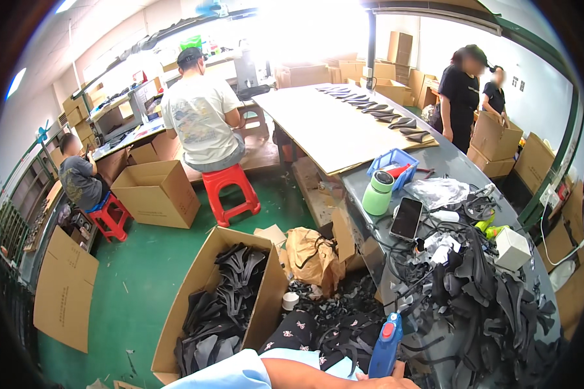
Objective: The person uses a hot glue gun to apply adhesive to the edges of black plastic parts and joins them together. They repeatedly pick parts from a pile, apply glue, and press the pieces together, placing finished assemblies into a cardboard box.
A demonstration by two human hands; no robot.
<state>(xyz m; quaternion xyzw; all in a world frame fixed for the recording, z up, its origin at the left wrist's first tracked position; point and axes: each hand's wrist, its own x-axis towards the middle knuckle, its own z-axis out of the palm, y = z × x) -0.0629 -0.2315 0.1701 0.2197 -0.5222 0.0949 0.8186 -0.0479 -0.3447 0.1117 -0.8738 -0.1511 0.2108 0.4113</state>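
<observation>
From the lower edge my left forearm, in a light blue sleeve, reaches across to the right. My left hand [394, 384] is mostly cut off there, its fingers hidden. Just above it stands a blue hand-held power tool [384, 347] with a red button, its working end out of sight. Fingers at the tool's lower end [400, 369] look like my right hand, gripping it; the rest is hidden. Dark strips lie over my lap, on black cloth with small pink bows [293, 332]. Beside it an open carton [269, 285] holds many black curved pieces [237, 279].
The grey table [363, 188] at right carries black scraps [493, 292], a phone [406, 217], a green bottle [377, 193], a blue basket [396, 162] and a white box [512, 249]. Scraps and a brown bag [315, 256] lie below. Several other people are farther off.
</observation>
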